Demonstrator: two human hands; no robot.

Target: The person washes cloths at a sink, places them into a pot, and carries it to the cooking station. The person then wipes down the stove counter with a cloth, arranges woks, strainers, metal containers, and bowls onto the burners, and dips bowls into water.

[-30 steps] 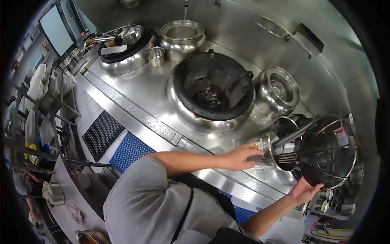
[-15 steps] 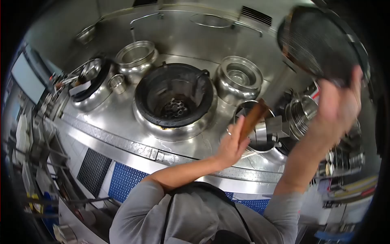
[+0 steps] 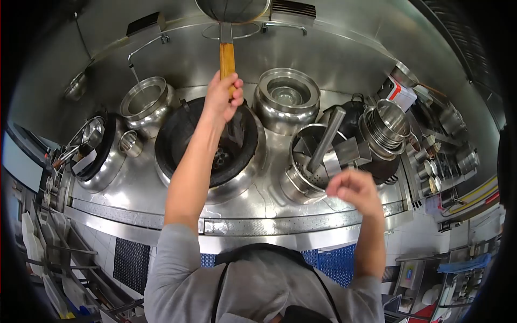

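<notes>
My left hand [image 3: 221, 97] is wrapped round the wooden handle [image 3: 228, 56] of a mesh strainer [image 3: 234, 9]. The strainer points away from me, and the top edge of the view cuts off its round mesh. Below my left hand is the black-rimmed wok burner [image 3: 167, 148]. My right hand [image 3: 355, 192] holds nothing I can see, its fingers loosely bent and slightly blurred. It is near the front right of a steel pot [image 3: 301, 185] of metal utensils, where a thick grey handle [image 3: 328, 134] slants upward; I cannot tell whether they touch.
Behind the burner stand a round steel pot [image 3: 264, 116] and another steel pot [image 3: 161, 116]. Stacked steel bowls [image 3: 398, 126] are at the right. A small steel cup [image 3: 131, 144] sits left of the burner. Water taps [image 3: 285, 25] line the back wall.
My right hand has let go of the strainer's mesh end and come down beside the utensil pot. With my left hand, the strainer has moved left, above the burner. The view has shifted.
</notes>
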